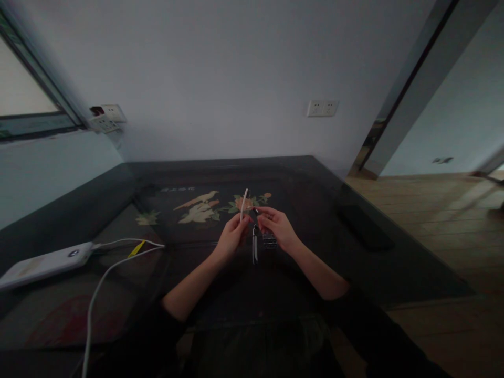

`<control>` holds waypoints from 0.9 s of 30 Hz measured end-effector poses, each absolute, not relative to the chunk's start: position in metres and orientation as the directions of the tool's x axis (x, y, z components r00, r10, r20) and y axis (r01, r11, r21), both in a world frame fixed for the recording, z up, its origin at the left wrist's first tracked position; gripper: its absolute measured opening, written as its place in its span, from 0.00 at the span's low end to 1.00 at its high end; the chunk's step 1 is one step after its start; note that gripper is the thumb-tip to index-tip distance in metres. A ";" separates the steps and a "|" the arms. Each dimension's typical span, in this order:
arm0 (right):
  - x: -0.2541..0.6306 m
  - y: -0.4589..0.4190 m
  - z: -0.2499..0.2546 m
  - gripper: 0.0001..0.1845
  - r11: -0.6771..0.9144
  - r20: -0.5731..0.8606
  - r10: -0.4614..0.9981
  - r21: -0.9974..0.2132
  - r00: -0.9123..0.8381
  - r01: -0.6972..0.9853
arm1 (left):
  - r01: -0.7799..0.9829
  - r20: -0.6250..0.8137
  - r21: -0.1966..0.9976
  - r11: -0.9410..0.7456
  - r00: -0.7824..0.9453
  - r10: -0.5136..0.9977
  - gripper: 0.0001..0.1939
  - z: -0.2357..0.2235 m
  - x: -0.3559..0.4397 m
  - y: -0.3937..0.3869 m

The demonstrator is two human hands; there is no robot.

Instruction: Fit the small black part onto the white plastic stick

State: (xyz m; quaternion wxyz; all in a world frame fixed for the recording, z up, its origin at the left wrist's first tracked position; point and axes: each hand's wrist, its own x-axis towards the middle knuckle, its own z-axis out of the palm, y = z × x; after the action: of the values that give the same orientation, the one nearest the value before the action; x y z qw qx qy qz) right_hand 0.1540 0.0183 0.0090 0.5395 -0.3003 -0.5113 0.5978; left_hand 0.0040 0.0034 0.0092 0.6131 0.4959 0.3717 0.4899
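Observation:
My left hand [231, 235] is closed on a thin, flat piece with a pale edge [244, 202], held upright and seen almost edge-on; its kind does not show. Close to its right, my right hand [280, 229] pinches a small dark piece [255, 211] between the fingertips, its tip near the flat piece. Below and between the hands is a narrow dark object with light edges [255, 248]; I cannot tell whether it lies on the table or hangs. A small shiny, ridged item [270, 241] shows partly under my right hand.
The dark glossy table [307, 283] bears a bird-and-flower picture [200, 207]. At left lies a white power bank [47, 262] with a white cable [91, 304] and yellow tag [136, 249]. A black slab-like object [364, 227] lies at right. Behind stands a wall with sockets [323, 108].

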 end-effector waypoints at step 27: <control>0.154 0.015 0.011 0.21 0.412 0.393 0.890 -0.910 -0.232 0.042 | -0.205 -0.092 0.967 0.149 0.266 0.960 0.20 0.017 0.000 0.005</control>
State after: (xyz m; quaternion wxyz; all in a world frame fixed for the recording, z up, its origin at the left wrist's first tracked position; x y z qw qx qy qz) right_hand 0.1541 0.0147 0.0109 0.5118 -0.3495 -0.6665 0.4144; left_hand 0.0000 0.0046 0.0173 0.6426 0.4691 0.4020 0.4532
